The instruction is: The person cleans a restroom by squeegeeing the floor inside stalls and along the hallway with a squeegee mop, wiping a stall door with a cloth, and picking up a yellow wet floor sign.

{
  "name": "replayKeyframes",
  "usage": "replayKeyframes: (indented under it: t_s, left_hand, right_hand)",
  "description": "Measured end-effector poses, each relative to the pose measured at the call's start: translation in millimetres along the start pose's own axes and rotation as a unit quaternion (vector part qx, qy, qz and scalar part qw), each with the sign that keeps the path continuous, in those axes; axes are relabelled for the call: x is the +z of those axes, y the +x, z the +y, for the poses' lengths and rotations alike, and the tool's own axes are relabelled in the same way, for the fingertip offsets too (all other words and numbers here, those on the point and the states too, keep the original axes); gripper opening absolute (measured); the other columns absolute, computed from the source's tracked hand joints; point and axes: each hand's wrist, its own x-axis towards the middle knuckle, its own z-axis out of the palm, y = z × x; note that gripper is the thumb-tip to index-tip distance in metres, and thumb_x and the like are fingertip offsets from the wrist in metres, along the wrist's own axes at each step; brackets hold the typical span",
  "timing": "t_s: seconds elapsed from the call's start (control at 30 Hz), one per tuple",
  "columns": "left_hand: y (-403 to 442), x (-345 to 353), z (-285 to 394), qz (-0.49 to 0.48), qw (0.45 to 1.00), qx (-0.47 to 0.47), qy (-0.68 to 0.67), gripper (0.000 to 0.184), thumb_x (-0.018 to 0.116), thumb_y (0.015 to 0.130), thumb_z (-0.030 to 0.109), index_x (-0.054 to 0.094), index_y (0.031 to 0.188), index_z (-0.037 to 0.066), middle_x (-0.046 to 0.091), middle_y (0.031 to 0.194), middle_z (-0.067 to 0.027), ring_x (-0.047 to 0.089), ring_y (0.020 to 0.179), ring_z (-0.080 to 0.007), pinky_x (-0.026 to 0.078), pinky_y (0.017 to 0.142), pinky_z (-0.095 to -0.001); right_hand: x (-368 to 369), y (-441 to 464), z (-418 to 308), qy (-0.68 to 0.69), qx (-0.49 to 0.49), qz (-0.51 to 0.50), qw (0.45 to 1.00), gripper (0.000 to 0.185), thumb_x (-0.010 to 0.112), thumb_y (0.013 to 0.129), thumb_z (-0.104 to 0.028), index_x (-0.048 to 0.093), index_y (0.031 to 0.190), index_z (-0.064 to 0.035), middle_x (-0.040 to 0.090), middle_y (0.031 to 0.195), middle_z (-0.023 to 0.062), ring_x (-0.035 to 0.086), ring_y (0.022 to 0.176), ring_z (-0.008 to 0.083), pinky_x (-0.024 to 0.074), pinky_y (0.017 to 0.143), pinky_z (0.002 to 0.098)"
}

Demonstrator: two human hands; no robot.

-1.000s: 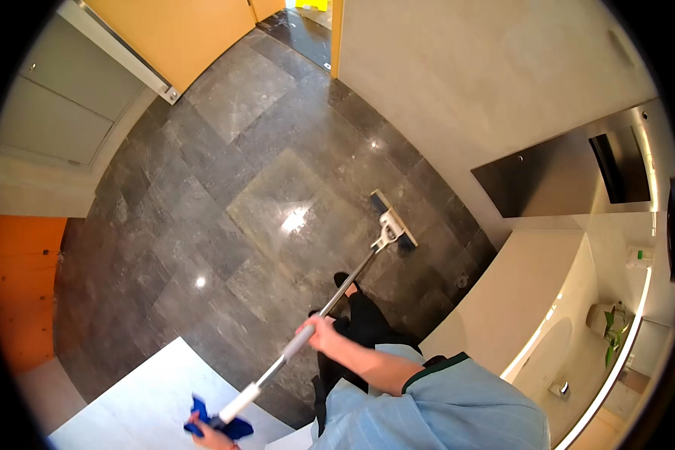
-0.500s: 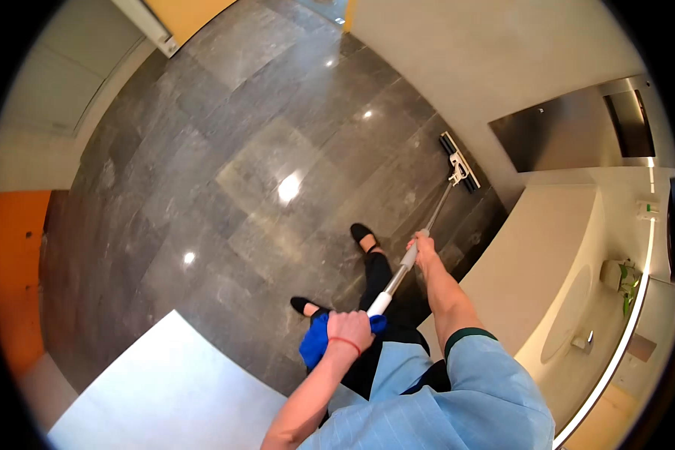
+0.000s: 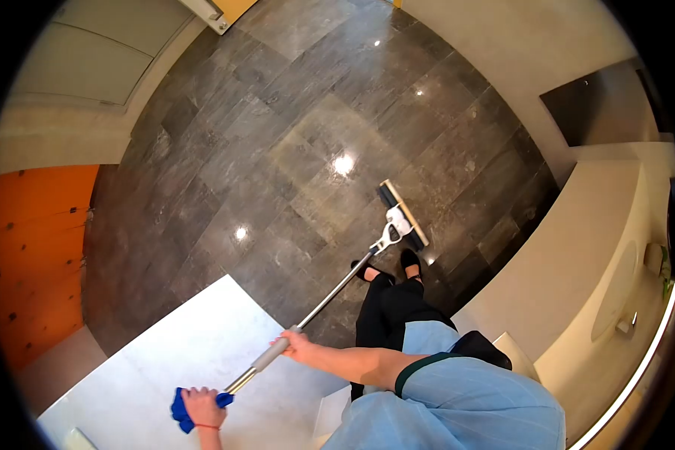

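Over the white surface point(image 3: 165, 345) at lower left, our left hand point(image 3: 203, 407) clenches a blue cloth point(image 3: 178, 412) at the upper end of the mop point(image 3: 334, 293), hiding that end. Our right hand point(image 3: 296, 346) wraps the grey grip point(image 3: 268, 355); we can't see its underside. The mop head point(image 3: 399, 219) is on the dark floor point(image 3: 180, 172), near our black shoes point(image 3: 410, 262). Metal panel point(image 3: 600, 105), right: cut off.

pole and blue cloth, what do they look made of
Pole: probably metal with a polished finish, judging by its silvery shine; its grey grip looks matte, perhaps plastic. Blue cloth: seemingly soft matte fabric, since it bunches at the left hand.
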Motion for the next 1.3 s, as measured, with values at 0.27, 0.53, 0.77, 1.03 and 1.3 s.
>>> replayKeyframes:
  t_s: [0.27, 0.53, 0.77, 1.03, 1.3]
  left_hand:
    - [96.4, -66.5, 3.3, 0.107, 0.981, 0.160, -0.002, 0.011, 0.063, 0.050, 0.011, 0.056, 0.059, 0.009, 0.053, 0.063, -0.0068, 0.051, 0.070, -0.0254, 0.036, 0.081, -0.0416]
    - [288.9, -112.8, 287.5, 0.173, 0.926, 0.336, 0.004, 0.004, 0.056, 0.067, 0.013, 0.059, 0.064, 0.013, 0.058, 0.068, -0.0046, 0.055, 0.074, -0.0182, 0.037, 0.072, -0.0337]
    - [298.0, -123.4, 538.1, 0.181, 0.889, 0.387, -0.163, 0.017, 0.048, 0.074, 0.014, 0.064, 0.067, 0.010, 0.059, 0.067, -0.0072, 0.056, 0.073, -0.0213, 0.036, 0.075, -0.0366]
    - [317.7, -121.3, 384.6, 0.062, 0.935, 0.302, -0.177, 0.007, 0.061, 0.063, 0.014, 0.062, 0.069, 0.012, 0.061, 0.072, -0.0075, 0.059, 0.075, -0.0218, 0.038, 0.076, -0.0342]
    - [171.4, -48.3, 148.9, -0.015, 0.973, 0.097, -0.206, 0.013, 0.066, 0.055, 0.024, 0.063, 0.068, 0.021, 0.061, 0.067, -0.0035, 0.057, 0.065, -0.0213, 0.036, 0.070, -0.0339]
  right_hand:
    - [44.8, -31.2, -79.6, 0.146, -0.031, -0.088, 0.985, 0.016, 0.048, 0.078, -0.001, 0.040, 0.091, 0.0023, 0.048, 0.083, 0.0152, 0.053, 0.077, 0.0301, 0.0508, 0.075, 0.0492]
    - [-104.6, -76.5, -426.9, 0.156, -0.316, 0.009, 0.936, 0.019, 0.050, 0.077, -0.008, 0.044, 0.095, -0.0014, 0.054, 0.078, 0.0192, 0.054, 0.068, 0.0340, 0.0470, 0.069, 0.0491]
    - [-248.3, -201.5, -579.4, 0.098, -0.408, 0.195, 0.886, 0.012, 0.044, 0.083, -0.010, 0.039, 0.092, -0.0036, 0.044, 0.068, 0.0123, 0.047, 0.059, 0.0264, 0.0464, 0.060, 0.0473]
    - [-150.9, -130.4, -526.3, 0.218, -0.275, 0.081, 0.933, 0.018, 0.047, 0.077, -0.015, 0.039, 0.086, -0.0022, 0.047, 0.065, 0.0143, 0.048, 0.058, 0.0268, 0.0454, 0.060, 0.0435]
    - [-11.2, -51.6, -269.6, -0.014, -0.148, 0.043, 0.988, 0.022, 0.047, 0.087, -0.017, 0.037, 0.101, -0.0040, 0.053, 0.073, 0.0201, 0.054, 0.070, 0.0355, 0.0454, 0.071, 0.0535]
